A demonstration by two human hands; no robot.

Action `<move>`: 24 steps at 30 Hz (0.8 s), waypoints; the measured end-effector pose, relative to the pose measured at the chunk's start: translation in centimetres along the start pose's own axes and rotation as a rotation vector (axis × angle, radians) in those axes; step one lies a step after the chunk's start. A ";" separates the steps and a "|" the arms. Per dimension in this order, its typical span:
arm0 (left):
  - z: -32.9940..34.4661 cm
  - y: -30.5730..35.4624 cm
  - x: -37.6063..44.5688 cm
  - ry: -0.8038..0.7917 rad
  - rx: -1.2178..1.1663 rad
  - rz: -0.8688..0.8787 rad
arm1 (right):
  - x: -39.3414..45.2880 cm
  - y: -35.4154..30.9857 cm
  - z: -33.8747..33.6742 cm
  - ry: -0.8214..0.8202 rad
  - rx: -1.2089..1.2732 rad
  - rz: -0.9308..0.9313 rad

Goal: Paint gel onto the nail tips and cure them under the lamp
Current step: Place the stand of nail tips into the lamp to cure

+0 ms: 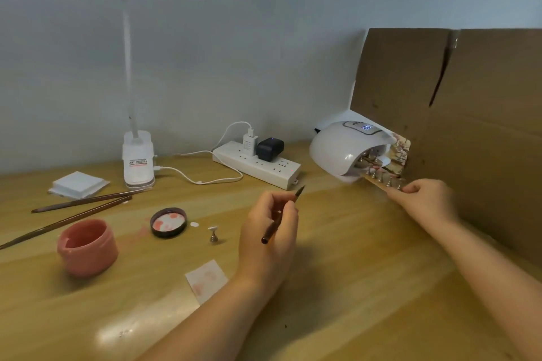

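Right hand (422, 195) pinches the tip-holder strip (384, 183) at the curing lamp (343, 149) — we'd slide it level; left hand (271, 231) grips brush (283, 215).

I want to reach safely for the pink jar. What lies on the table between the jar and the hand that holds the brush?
In the head view, the dark jar lid, a small metal nail stand and a stained paper square lie between the pink jar and the left hand.

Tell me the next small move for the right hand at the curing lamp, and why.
Probably slide the board of nail tips further under the curing lamp. The right hand holds its near end, and that end's row of stands lies outside the lamp's opening, so those tips would likely miss the light. The left hand just holds the brush.
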State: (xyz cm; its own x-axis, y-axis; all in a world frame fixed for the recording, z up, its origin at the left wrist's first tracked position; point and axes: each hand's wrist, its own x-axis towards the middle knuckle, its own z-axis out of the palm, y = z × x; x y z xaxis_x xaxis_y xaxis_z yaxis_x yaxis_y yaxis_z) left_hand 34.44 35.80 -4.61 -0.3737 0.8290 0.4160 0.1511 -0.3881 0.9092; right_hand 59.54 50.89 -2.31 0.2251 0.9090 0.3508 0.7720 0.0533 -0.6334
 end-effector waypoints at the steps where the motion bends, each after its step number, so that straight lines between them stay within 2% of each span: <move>1: 0.0 0.0 0.0 -0.001 0.008 0.006 | 0.5 0.3 0.3 0.001 0.006 0.007; 13: 0.2 0.4 0.1 0.017 -0.014 0.016 | 3.3 0.8 3.6 -0.082 0.114 0.026; 24: 0.2 0.3 -0.1 0.007 0.046 0.022 | 5.8 -0.3 5.8 -0.106 -0.009 -0.012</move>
State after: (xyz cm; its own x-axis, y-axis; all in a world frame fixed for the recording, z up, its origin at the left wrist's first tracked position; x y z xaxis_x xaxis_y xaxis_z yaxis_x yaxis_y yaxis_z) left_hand 34.74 35.65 -4.37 -0.3764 0.8173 0.4363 0.2009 -0.3877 0.8996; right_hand 57.15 58.51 -4.08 0.1525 0.9469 0.2830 0.7797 0.0607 -0.6233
